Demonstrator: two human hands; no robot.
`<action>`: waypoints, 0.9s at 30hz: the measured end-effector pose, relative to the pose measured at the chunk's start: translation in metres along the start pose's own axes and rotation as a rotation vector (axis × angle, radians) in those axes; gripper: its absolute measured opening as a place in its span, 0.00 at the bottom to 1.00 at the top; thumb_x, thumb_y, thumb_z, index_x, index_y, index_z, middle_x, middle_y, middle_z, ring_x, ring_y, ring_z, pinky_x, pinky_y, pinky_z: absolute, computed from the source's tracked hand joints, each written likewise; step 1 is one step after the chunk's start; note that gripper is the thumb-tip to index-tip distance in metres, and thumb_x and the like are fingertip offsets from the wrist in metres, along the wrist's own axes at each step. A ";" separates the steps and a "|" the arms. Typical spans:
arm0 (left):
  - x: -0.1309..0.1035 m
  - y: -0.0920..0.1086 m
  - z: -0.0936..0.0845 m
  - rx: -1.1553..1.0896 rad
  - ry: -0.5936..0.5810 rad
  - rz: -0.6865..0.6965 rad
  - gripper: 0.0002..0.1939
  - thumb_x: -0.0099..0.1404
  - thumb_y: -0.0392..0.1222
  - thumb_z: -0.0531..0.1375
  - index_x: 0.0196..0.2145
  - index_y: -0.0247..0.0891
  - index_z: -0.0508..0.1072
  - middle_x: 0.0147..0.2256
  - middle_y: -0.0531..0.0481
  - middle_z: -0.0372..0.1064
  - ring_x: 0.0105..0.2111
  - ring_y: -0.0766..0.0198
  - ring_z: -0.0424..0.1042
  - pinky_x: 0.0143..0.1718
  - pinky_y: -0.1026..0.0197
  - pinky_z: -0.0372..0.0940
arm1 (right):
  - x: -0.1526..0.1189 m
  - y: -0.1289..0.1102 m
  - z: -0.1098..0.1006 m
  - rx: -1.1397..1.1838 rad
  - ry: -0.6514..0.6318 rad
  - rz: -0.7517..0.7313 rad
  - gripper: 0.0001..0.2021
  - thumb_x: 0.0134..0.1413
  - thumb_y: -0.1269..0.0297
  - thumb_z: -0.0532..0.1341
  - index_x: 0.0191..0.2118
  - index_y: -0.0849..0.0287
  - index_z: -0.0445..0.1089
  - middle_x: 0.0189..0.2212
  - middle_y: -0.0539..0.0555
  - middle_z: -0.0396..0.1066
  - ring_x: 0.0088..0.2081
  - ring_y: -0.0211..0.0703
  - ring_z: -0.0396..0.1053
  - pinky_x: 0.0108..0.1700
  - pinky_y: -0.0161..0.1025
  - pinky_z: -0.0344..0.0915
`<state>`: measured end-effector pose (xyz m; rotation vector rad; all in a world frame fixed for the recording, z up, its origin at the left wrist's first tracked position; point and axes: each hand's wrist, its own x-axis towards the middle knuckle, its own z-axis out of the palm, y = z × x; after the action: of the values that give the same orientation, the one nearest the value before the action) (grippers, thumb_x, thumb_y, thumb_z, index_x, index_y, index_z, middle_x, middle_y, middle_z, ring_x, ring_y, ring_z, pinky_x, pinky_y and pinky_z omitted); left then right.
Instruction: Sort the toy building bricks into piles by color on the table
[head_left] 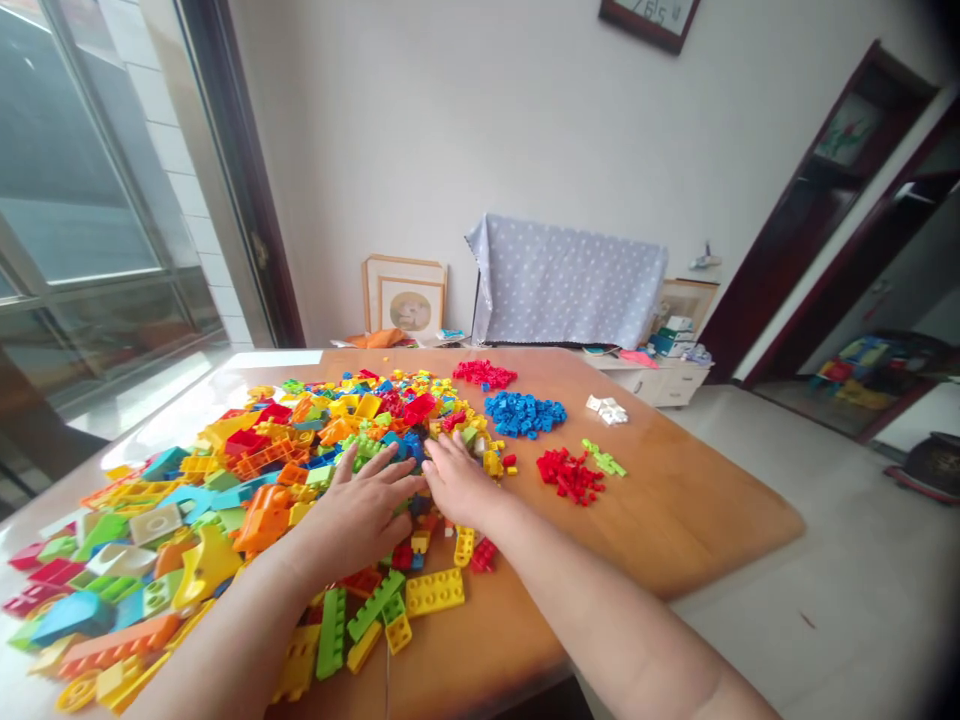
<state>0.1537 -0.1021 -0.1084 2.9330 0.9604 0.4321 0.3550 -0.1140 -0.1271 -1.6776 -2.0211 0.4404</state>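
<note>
A large heap of mixed toy bricks (266, 515) in many colours covers the left and middle of the wooden table (675, 500). My left hand (367, 500) is over the front middle of the heap, palm down with its fingers spread. Close beside it, my right hand (457, 480) reaches the heap's right edge, its fingertips among small bricks. What lies under its fingers is too small to make out. Right of my hands are a red pile (570, 476), green pieces (604, 458), a blue pile (525, 414) and white pieces (607, 410).
A pink-red pile (484, 374) lies near the table's far edge. Yellow (435, 592) and green bricks (331, 632) lie near the front edge. Behind the table are a dotted cloth (570, 285), a framed picture (409, 305) and a white cabinet (660, 384).
</note>
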 end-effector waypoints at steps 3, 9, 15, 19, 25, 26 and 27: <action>-0.001 -0.011 0.000 0.014 0.012 -0.045 0.24 0.64 0.39 0.56 0.56 0.55 0.75 0.62 0.48 0.68 0.70 0.43 0.51 0.67 0.24 0.29 | 0.012 -0.004 0.009 0.009 0.013 -0.034 0.26 0.72 0.56 0.45 0.67 0.63 0.58 0.70 0.67 0.52 0.73 0.58 0.41 0.71 0.56 0.44; 0.000 -0.016 -0.005 0.025 0.012 -0.096 0.22 0.65 0.41 0.56 0.55 0.51 0.75 0.62 0.45 0.67 0.70 0.42 0.49 0.68 0.26 0.35 | 0.033 -0.005 0.017 0.001 -0.011 -0.070 0.23 0.72 0.60 0.46 0.64 0.66 0.61 0.67 0.70 0.56 0.71 0.59 0.46 0.71 0.58 0.44; 0.000 -0.015 -0.006 0.028 0.023 -0.111 0.23 0.65 0.41 0.57 0.57 0.53 0.74 0.64 0.47 0.64 0.70 0.41 0.49 0.67 0.25 0.37 | 0.044 -0.001 0.007 0.053 -0.037 -0.090 0.17 0.70 0.62 0.50 0.55 0.60 0.70 0.59 0.61 0.68 0.67 0.54 0.55 0.68 0.54 0.51; -0.001 -0.015 -0.008 0.034 0.013 -0.116 0.21 0.67 0.42 0.55 0.55 0.52 0.75 0.64 0.48 0.65 0.69 0.41 0.51 0.67 0.27 0.41 | 0.039 0.002 -0.009 0.192 -0.017 -0.050 0.18 0.68 0.61 0.54 0.57 0.57 0.72 0.57 0.58 0.73 0.60 0.50 0.66 0.63 0.47 0.60; -0.001 -0.015 -0.008 0.008 0.052 -0.109 0.19 0.69 0.42 0.54 0.53 0.51 0.76 0.62 0.49 0.68 0.67 0.42 0.55 0.68 0.28 0.41 | 0.018 0.013 -0.039 0.242 0.095 -0.036 0.16 0.63 0.59 0.58 0.52 0.58 0.75 0.48 0.56 0.78 0.47 0.45 0.74 0.50 0.40 0.67; -0.001 -0.015 -0.008 0.000 0.060 -0.110 0.18 0.70 0.42 0.53 0.52 0.51 0.77 0.61 0.49 0.69 0.67 0.42 0.55 0.68 0.28 0.41 | 0.012 0.015 -0.043 0.220 0.104 -0.027 0.14 0.63 0.59 0.58 0.47 0.59 0.76 0.42 0.54 0.79 0.42 0.43 0.74 0.45 0.38 0.67; 0.000 -0.015 -0.008 -0.009 0.066 -0.111 0.18 0.71 0.42 0.52 0.51 0.51 0.78 0.61 0.49 0.69 0.67 0.42 0.55 0.67 0.28 0.42 | 0.005 0.017 -0.048 0.184 0.110 -0.012 0.12 0.62 0.59 0.58 0.43 0.59 0.75 0.36 0.52 0.78 0.37 0.41 0.73 0.40 0.36 0.65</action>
<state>0.1426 -0.0908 -0.1023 2.8562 1.1194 0.5293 0.3944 -0.1082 -0.0950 -1.5438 -1.8520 0.5025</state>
